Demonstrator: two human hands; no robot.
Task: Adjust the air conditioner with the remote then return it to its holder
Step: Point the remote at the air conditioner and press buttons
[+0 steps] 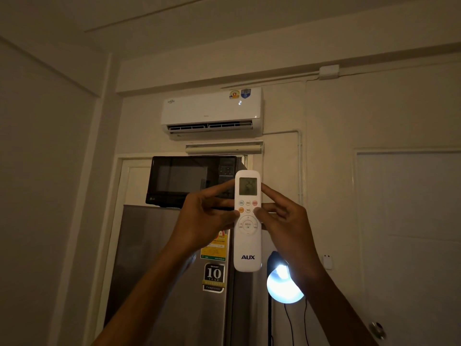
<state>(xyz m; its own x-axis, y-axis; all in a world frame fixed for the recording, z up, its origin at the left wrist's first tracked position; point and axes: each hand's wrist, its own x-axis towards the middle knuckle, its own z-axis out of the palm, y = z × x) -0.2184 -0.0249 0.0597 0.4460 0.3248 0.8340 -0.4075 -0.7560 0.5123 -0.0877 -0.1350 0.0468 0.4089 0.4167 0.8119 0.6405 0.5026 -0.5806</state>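
Below the air conditioner (212,109), left hand (199,221) and right hand (287,226) both grasp the remote (247,221), apparently mid-adjustment; returning it to its unseen holder comes next.

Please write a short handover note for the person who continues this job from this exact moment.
Left hand and right hand both hold the white remote upright, aimed toward the air conditioner; right thumb rests near the buttons.
Air conditioner: louver open, a digit lit on its front.
Done: remote is out and in use.
Left: finish the setting, then return the remote to its holder, which is not identifiable here.
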